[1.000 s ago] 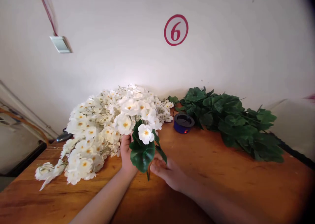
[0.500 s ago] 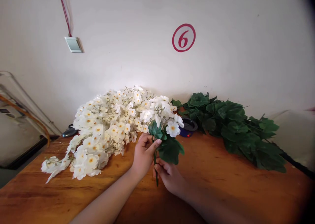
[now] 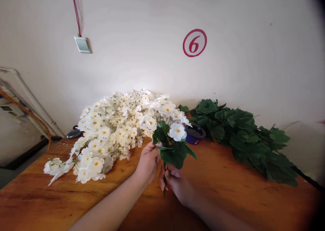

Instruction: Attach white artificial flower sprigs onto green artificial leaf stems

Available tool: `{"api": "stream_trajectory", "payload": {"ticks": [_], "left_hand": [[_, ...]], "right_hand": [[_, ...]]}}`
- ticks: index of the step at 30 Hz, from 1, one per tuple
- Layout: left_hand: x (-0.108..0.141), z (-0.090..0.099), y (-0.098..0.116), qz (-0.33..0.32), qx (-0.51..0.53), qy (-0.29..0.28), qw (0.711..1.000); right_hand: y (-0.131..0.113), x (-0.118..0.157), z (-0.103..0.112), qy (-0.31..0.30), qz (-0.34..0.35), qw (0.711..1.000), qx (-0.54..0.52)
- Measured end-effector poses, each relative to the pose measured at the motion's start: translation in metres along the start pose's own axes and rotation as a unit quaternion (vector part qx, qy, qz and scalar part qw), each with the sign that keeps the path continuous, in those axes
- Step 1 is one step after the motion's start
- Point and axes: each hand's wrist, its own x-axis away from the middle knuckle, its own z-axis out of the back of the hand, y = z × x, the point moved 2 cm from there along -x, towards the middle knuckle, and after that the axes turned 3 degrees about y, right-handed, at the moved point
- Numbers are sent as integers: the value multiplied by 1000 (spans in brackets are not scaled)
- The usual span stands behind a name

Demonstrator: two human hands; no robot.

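Observation:
My right hand (image 3: 175, 182) is closed round the lower stem of a flower spray (image 3: 175, 153) with white blossoms and dark green leaves, held upright over the table's middle. Higher up, my left hand (image 3: 149, 160) has its fingers pinched at the left edge of the leaves; its fingertips are partly hidden there. Behind and left of the spray lies a large heap of white flowers (image 3: 101, 133) with yellow centres. Dark green leaf sprays (image 3: 241, 129) are piled to the right.
A small round blue device (image 3: 195, 134) with a red light stands just behind the held spray. A dark oval object (image 3: 74, 133) lies at the table's back left. The wooden table (image 3: 215, 190) meets a wall (image 3: 139, 38) marked with a circled 6.
The view has shifted slightly. The spray has turned, so its leaves spread differently and a leaf now points right. My left hand has moved off the stem to the leaves' left edge.

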Motion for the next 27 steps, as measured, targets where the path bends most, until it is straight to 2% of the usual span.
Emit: {"api": "stream_trajectory", "payload": {"ticks": [3,7,10,13,16,19,23,27], "left_hand": [[0,1,-2,25,31,-20,999],[-3,6,-4,39,48,9,998],[-4,7,-6,46,60,18,997],[-4,7,-7,43,55,-1,998],[-4,8,-7,28,36,-15,999],[-2,8,-5,12,9,-4,1000],[3,4,0,36,7,-18,999],[2,6,2,59,25,-30,998]], "right_hand": [[-2,3,-3,-5,-30,996,-90],[0,5,-3,0,-45,984,-173],[2,5,-3,-8,-55,976,-209],[-1,5,-3,-23,-71,970,-233],[-8,5,-1,-36,-88,960,-263],[-14,4,4,-34,-98,958,-266],[-29,3,5,-4,-48,973,-227],[-71,19,9,90,73,971,-208]]}}
